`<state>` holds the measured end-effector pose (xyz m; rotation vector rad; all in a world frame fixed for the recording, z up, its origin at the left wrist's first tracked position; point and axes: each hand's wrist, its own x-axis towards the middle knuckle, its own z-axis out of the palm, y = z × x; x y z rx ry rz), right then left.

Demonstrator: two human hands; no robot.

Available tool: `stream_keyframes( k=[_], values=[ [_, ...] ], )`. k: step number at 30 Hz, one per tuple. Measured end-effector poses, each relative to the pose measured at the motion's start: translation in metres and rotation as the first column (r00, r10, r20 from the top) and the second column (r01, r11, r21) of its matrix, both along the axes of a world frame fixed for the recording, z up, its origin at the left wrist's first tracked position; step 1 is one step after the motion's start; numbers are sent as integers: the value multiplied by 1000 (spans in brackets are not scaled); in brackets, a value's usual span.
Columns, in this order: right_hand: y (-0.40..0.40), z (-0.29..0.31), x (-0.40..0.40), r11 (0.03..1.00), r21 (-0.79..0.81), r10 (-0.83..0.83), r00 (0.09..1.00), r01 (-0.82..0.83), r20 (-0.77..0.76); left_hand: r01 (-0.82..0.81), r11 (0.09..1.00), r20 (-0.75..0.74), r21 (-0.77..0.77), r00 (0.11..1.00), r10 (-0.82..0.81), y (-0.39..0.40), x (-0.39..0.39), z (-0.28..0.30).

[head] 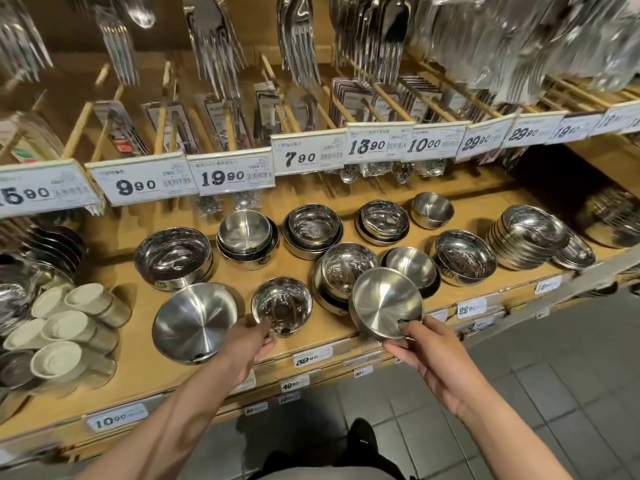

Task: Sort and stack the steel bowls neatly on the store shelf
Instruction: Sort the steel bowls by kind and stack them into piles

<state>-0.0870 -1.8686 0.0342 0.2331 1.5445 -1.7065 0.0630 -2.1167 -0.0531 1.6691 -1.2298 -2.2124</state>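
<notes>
Head view: right hand (437,355) pinches a tilted matte bowl (386,304) by its rim above the shelf (145,368) edge; left hand (250,337) grips a shiny bowl (281,304). Likely light, stiff, slippery; rims suit holding.

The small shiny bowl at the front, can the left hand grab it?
Probably yes. The left hand is already at the small shiny bowl, fingers against its near rim, with nothing between them.
</notes>
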Motion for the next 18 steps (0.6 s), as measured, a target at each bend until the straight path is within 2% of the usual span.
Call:
stream_keyframes(
  k=[2,10,15,18],
  values=[
    [-2,-1,0,1000,-8,-3,1000,3,10,-28,999,-12,29,1000,29,-2,3,-2],
    [-6,-2,3,999,-40,-6,1000,6,4,12,999,51,-38,999,-10,-7,18,-6],
    [-7,0,1,999,-51,5,1000,-5,-16,198,975,93,-104,978,-189,-1,21,3],
    [-9,2,0,999,-38,27,999,-29,-38,355,906,196,-231,929,-314,4,24,17]
  ],
)
